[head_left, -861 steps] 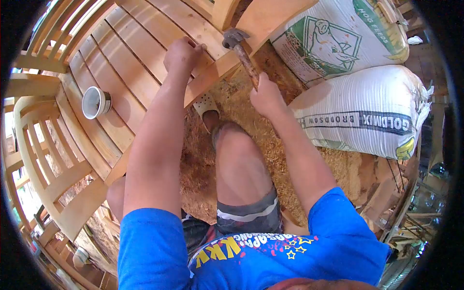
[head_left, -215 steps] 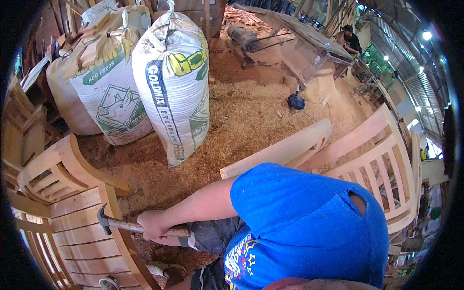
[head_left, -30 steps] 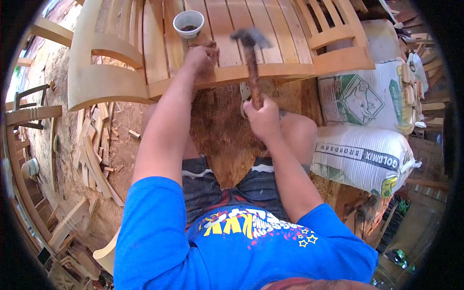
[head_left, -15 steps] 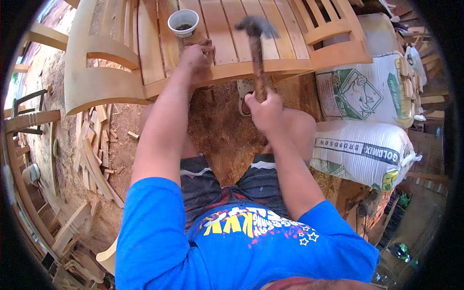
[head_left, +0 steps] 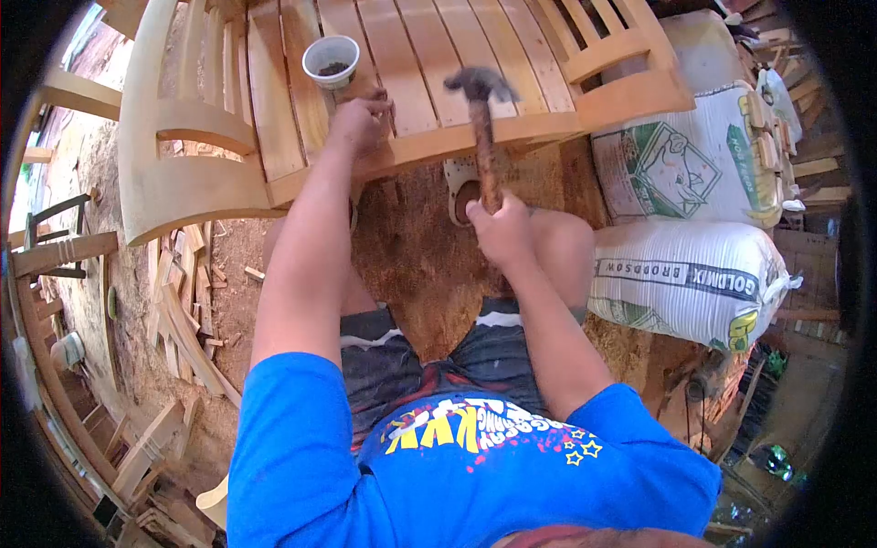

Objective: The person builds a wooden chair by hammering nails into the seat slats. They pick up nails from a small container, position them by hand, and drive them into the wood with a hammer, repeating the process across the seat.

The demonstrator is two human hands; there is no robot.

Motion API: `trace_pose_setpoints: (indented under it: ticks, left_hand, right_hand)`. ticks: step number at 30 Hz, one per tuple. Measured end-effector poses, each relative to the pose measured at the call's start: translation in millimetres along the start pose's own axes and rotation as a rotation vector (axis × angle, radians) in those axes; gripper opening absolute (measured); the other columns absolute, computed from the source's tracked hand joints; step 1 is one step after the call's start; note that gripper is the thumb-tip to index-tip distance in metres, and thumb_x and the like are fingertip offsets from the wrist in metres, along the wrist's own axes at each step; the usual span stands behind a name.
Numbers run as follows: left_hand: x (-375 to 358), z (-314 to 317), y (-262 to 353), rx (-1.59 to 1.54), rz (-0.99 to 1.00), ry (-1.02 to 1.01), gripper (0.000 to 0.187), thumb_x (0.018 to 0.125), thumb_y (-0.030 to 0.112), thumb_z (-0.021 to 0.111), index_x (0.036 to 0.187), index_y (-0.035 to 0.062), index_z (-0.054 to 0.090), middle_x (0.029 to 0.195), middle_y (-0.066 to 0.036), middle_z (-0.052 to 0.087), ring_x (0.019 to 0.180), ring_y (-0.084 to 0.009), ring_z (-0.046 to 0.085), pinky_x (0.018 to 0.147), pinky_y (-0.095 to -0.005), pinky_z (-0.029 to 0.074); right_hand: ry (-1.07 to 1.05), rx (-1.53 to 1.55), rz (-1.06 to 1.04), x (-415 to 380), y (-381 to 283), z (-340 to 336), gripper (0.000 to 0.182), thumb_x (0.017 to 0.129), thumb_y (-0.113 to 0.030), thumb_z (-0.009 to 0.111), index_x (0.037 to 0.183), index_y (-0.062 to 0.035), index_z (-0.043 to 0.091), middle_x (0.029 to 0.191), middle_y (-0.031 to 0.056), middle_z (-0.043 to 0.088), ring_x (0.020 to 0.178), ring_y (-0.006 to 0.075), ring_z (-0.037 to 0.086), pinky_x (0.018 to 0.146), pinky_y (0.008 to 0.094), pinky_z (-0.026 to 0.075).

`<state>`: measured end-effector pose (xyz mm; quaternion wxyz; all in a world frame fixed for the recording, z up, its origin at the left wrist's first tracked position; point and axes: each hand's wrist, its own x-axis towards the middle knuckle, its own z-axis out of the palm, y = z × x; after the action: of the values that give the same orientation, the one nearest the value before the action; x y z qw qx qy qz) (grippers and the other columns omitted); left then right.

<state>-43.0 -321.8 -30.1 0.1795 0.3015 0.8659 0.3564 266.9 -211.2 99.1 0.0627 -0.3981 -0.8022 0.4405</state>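
My right hand (head_left: 501,226) is wrapped round the wooden handle of a hammer (head_left: 484,137), whose metal head is raised over the seat's front edge. On the slatted wooden bench (head_left: 411,59), my left hand (head_left: 361,123) rests near the front rail with its fingers pinched together; whatever is between them is too small to make out. Just beyond that hand stands a white cup (head_left: 331,62) with small dark bits inside.
Two filled white sacks (head_left: 685,274) lie right of the bench. Scrap wood strips (head_left: 183,310) are piled on the ground at left, near wooden frames (head_left: 64,256). A shoe (head_left: 462,187) shows beneath the seat's front edge.
The hammer and my right hand are slightly lower in view, the hammer head a little sharper. My left hand stays near the front rail. The whole view has shifted slightly.
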Motion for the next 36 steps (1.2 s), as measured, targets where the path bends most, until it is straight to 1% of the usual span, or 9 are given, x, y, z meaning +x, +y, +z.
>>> trace_pose_setpoints:
  ticks: [7, 11, 16, 19, 22, 25, 28, 31, 36]
  left_hand:
    - [-15.7, -19.0, 34.4, 0.218, 0.029, -0.007, 0.026, 0.091, 0.028, 0.07, 0.114, 0.0241, 0.08, 0.135, 0.001, 0.07, 0.116, -0.0282, 0.07, 0.101, -0.0359, 0.054]
    - [-9.2, -4.4, 11.6, 0.15, 0.063, 0.015, 0.025, 0.091, 0.03, 0.069, 0.113, 0.028, 0.08, 0.134, 0.0, 0.07, 0.115, -0.0279, 0.07, 0.101, -0.0357, 0.054]
    - [-19.6, -26.3, 42.9, 0.18, -0.037, -0.073, 0.03, 0.089, 0.028, 0.07, 0.118, 0.0251, 0.079, 0.119, -0.012, 0.075, 0.111, -0.0319, 0.073, 0.098, -0.038, 0.056]
    - [-19.6, -14.0, 31.9, 0.195, 0.058, 0.062, 0.03, 0.089, 0.028, 0.071, 0.117, 0.0244, 0.079, 0.119, -0.012, 0.075, 0.109, -0.0346, 0.072, 0.097, -0.0403, 0.056]
    - [-11.4, -6.4, 19.3, 0.182, 0.054, 0.052, 0.028, 0.09, 0.026, 0.066, 0.114, 0.0233, 0.08, 0.127, -0.008, 0.072, 0.112, -0.0362, 0.07, 0.101, -0.0384, 0.055]
    - [-12.3, -4.7, 29.3, 0.31, -0.021, -0.038, 0.037, 0.091, 0.03, 0.066, 0.127, 0.0269, 0.075, 0.14, -0.005, 0.066, 0.121, -0.033, 0.067, 0.106, -0.0451, 0.051]
    - [-37.9, 9.7, 69.8, 0.622, 0.067, -0.041, 0.051, 0.095, 0.038, 0.064, 0.146, 0.0308, 0.059, 0.158, -0.002, 0.052, 0.141, -0.0278, 0.053, 0.114, -0.0538, 0.042]
    - [-69.6, 33.6, 113.7, 0.715, 0.263, -0.199, 0.064, 0.098, 0.046, 0.06, 0.157, 0.0277, 0.043, 0.168, -0.001, 0.035, 0.154, -0.0252, 0.034, 0.118, -0.0601, 0.032]
    - [-83.3, 81.3, 104.8, 0.815, 0.325, -0.032, 0.076, 0.095, 0.046, 0.064, 0.161, 0.0201, 0.035, 0.17, -0.006, 0.031, 0.154, -0.0286, 0.034, 0.116, -0.0603, 0.032]
  right_hand:
    - [0.115, 0.347, -0.176, -9.8, -34.2, -3.2, 0.033, 0.088, -0.024, 0.073, 0.107, 0.003, 0.068, 0.088, 0.0255, 0.071, 0.087, 0.0427, 0.071, 0.084, 0.047, 0.055]
    - [-0.084, -0.086, 0.005, 13.1, 33.0, 25.5, 0.032, 0.088, -0.021, 0.07, 0.106, 0.0051, 0.066, 0.088, 0.0271, 0.071, 0.088, 0.0444, 0.07, 0.083, 0.0481, 0.055]
    - [-0.049, -0.016, -0.043, -8.7, -31.8, -2.6, 0.033, 0.089, -0.021, 0.068, 0.108, 0.0066, 0.066, 0.092, 0.0294, 0.071, 0.094, 0.0473, 0.07, 0.087, 0.0506, 0.054]
    - [0.038, 0.026, -0.162, -6.5, -32.0, 0.2, 0.036, 0.088, -0.023, 0.069, 0.108, 0.0068, 0.066, 0.091, 0.0283, 0.071, 0.092, 0.0455, 0.07, 0.086, 0.0505, 0.055]
    - [-0.018, 0.03, -0.092, 3.1, 8.2, 23.7, 0.037, 0.088, -0.023, 0.071, 0.109, 0.0067, 0.065, 0.09, 0.0273, 0.072, 0.091, 0.0445, 0.071, 0.084, 0.0503, 0.055]
    - [-0.11, -0.083, -0.024, 7.5, 50.2, 39.5, 0.038, 0.087, -0.022, 0.072, 0.111, 0.0068, 0.065, 0.089, 0.0257, 0.072, 0.088, 0.0435, 0.071, 0.083, 0.0488, 0.056]
    - [-0.117, 0.021, 0.071, -2.1, 45.1, 28.0, 0.032, 0.088, -0.022, 0.074, 0.104, 0.005, 0.065, 0.084, 0.0221, 0.071, 0.075, 0.0357, 0.071, 0.073, 0.0453, 0.058]
    - [-0.147, 0.447, 0.267, 4.9, 39.2, 18.9, 0.027, 0.089, -0.021, 0.074, 0.096, 0.0016, 0.061, 0.075, 0.0133, 0.065, 0.058, 0.0229, 0.065, 0.055, 0.039, 0.055]
    - [-0.055, 0.824, 0.401, 18.9, 15.5, -3.0, 0.02, 0.092, -0.015, 0.073, 0.091, -0.0048, 0.056, 0.066, 0.0019, 0.055, 0.051, 0.0128, 0.054, 0.046, 0.0316, 0.047]
